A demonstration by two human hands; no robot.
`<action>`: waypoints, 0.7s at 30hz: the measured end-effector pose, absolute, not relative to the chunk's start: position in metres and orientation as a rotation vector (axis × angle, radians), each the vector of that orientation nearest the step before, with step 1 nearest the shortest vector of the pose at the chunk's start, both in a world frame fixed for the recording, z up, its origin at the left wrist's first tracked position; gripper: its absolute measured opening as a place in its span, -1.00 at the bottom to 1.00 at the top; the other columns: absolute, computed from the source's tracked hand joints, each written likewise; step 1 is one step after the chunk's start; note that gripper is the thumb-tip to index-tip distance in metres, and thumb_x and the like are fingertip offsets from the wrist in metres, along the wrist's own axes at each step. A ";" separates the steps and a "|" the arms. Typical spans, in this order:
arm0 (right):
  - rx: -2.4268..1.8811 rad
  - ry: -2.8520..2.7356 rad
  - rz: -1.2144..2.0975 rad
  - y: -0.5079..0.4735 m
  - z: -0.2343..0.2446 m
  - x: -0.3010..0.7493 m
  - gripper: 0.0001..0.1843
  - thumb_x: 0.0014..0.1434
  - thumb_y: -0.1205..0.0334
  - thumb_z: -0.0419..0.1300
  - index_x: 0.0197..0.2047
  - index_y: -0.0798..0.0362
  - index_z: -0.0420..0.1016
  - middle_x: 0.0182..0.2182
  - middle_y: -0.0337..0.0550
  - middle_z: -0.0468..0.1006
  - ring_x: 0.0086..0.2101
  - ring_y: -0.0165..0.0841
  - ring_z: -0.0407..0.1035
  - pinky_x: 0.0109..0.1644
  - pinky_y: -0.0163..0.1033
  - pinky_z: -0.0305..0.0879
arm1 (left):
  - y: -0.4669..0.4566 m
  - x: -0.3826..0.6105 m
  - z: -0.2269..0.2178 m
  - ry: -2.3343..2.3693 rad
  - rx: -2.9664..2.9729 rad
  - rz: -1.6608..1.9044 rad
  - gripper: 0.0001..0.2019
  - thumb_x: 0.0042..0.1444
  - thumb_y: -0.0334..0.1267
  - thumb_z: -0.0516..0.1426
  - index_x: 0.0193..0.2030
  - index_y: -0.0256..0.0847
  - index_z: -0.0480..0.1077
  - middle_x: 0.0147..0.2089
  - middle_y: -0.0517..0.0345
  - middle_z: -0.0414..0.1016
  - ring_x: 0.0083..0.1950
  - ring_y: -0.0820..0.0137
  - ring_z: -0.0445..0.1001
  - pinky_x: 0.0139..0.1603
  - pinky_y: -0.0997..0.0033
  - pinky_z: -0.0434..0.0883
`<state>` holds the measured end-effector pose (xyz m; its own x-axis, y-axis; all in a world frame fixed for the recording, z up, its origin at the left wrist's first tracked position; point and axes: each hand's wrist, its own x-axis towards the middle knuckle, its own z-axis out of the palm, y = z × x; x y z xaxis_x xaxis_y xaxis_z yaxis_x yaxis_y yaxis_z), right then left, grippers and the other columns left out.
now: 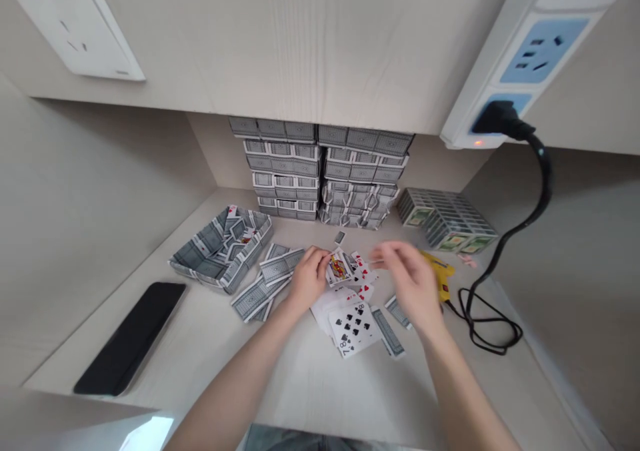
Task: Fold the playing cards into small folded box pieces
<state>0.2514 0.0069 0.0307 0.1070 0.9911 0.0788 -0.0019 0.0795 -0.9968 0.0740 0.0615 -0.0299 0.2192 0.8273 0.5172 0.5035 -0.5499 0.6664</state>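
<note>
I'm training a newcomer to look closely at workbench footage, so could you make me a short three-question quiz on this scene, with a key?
1. Fill in the blank: the tool beside the right hand is ____ in color.

2. Multiple choice: what is at the fingertips of the left hand?
A) the black cable
B) a face card
C) the wall socket

3. True or false: the phone lies inside the open tray built of cards.

Key:
1. Yellow.
2. B.
3. False; the phone lies on the desk, outside the tray.
</note>
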 end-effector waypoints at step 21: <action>-0.653 -0.727 1.949 0.013 -0.016 0.238 -0.66 0.07 0.12 0.20 -0.09 0.05 0.38 -0.15 -0.08 0.49 -0.11 -0.27 0.36 -0.01 -0.06 0.26 | 0.055 0.077 -0.023 1.059 2.107 1.416 -0.82 0.14 -0.29 0.01 -0.22 -0.15 0.43 -0.23 0.09 0.51 -0.14 0.36 0.42 -0.08 0.26 0.37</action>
